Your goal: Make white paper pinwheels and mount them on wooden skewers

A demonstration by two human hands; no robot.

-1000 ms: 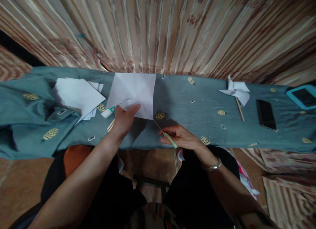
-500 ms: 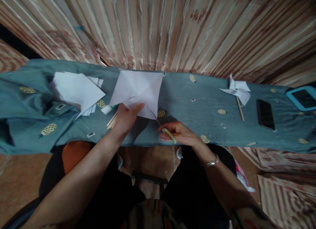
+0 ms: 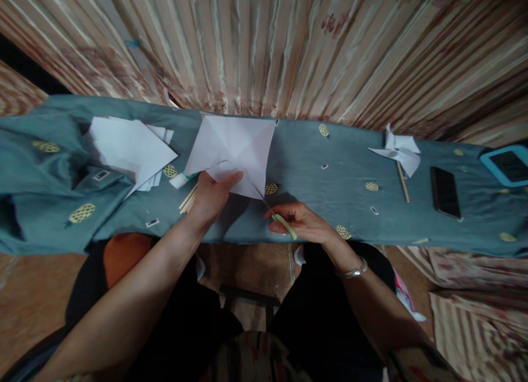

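A square sheet of white paper (image 3: 243,137) with diagonal creases lies partly over the table, its near edge raised. My left hand (image 3: 214,194) is closed on that near edge, thumb on top and the other fingers hidden beneath. A slit runs in from the left near corner, by my left hand. My right hand (image 3: 299,221) grips a pair of scissors (image 3: 284,226) with light green handles. The blades reach the paper's right near corner, with the sheet between them. Under and beside my left wrist lie several thin wooden sticks (image 3: 188,200) and a white-capped tube (image 3: 178,180).
To the left is a stack of white paper sheets (image 3: 127,148). A paper pinwheel (image 3: 398,150) on a stick, a dark phone (image 3: 445,192) and a blue-framed device (image 3: 505,165) lie rightward on the green tablecloth (image 3: 305,167). A pleated curtain (image 3: 264,52) hangs behind the table.
Almost nothing differs. The view has shifted very slightly; both hands, the paper and the scissors keep nearly the same positions.
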